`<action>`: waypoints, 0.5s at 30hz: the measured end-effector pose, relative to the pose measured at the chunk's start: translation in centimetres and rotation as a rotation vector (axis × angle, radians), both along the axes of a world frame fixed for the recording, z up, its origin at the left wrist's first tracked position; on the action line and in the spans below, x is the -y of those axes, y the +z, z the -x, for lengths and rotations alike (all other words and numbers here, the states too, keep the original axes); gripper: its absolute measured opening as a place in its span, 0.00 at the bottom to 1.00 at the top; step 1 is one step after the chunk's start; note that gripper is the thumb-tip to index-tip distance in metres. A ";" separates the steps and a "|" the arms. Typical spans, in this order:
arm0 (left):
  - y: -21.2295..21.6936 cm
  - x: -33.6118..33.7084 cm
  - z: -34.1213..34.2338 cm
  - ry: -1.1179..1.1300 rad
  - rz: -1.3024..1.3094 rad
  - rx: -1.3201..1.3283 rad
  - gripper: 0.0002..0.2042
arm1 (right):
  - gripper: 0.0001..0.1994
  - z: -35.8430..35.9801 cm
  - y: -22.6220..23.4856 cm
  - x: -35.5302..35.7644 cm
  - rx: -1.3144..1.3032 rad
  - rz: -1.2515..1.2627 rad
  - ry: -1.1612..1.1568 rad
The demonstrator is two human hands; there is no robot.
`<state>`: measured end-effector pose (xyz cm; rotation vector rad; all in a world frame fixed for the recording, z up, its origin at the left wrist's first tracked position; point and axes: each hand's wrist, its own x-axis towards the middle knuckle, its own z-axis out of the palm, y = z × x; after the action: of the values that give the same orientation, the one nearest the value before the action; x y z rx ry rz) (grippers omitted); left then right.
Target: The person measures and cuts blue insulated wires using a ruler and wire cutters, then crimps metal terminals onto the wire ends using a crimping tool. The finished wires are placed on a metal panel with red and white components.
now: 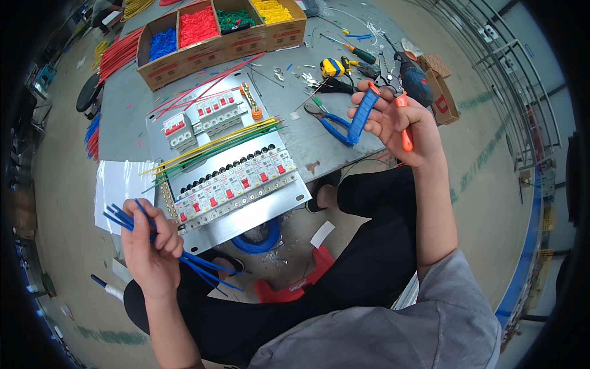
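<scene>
My left hand [150,252] is closed around a bundle of cut blue wires [206,269], whose ends stick out on both sides of the fist. It hovers off the near left corner of a metal mounting plate [279,208]. Over the right edge of the table, my right hand [413,126] holds wire strippers [387,80], jaws pointing away from me. One handle is orange, the other wrapped in blue, and they are spread apart. A row of circuit breakers [230,189] with red switches is mounted on the plate. Yellow and green wires [215,147] lie across it.
Cardboard bins [203,55] of blue, red, green and yellow terminals stand at the back. Blue-handled cutters [337,127], a yellow tape measure [332,66] and a power drill [415,80] lie at the right. Below are a blue wire coil [261,247] and a red stool [298,283].
</scene>
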<state>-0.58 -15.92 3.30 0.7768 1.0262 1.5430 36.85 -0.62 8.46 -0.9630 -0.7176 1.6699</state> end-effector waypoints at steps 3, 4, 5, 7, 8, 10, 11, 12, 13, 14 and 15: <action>-0.2 -0.2 -0.4 -0.006 -0.001 -0.023 0.12 | 0.32 -4.6 -3.3 -1.5 -0.236 -0.182 0.306; -0.2 -0.3 -0.5 -0.004 0.002 -0.032 0.12 | 0.33 -5.4 -3.7 -1.7 -0.223 -0.185 0.322; -0.2 -0.4 -0.7 -0.003 0.010 -0.036 0.12 | 0.33 -6.0 -3.9 -1.7 -0.209 -0.188 0.339; -0.2 -0.5 -1.1 0.002 0.028 -0.041 0.12 | 0.34 -6.4 -3.8 -1.8 -0.155 -0.196 0.341; -0.2 -0.6 -1.2 0.001 0.027 -0.043 0.12 | 0.34 -6.4 -3.7 -1.8 -0.116 -0.201 0.325; -0.4 -0.6 -1.2 -0.001 0.026 -0.042 0.12 | 0.35 -5.7 -2.9 -1.5 -0.054 -0.152 0.240; -0.4 -0.6 -1.3 0.002 0.033 -0.029 0.11 | 0.35 -4.7 -2.2 -1.2 -0.035 -0.098 0.173; -0.3 -0.6 -1.3 0.003 0.039 -0.015 0.11 | 0.35 -4.2 -1.7 -0.9 -0.015 -0.044 0.102; -0.2 -0.6 -1.3 0.003 0.046 -0.002 0.11 | 0.32 -4.4 -1.7 -1.0 -0.043 -0.069 0.121; -0.3 -0.7 -1.4 -0.006 0.047 -0.002 0.11 | 0.32 -4.8 -1.8 -1.0 -0.021 -0.061 0.111; -0.4 -0.7 -1.4 -0.010 0.048 -0.005 0.11 | 0.31 -5.3 -2.2 -1.0 -0.001 -0.054 0.105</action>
<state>0.86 -15.25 2.94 0.7521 1.0577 1.5035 42.12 0.36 6.28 -0.8994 -0.8204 1.7334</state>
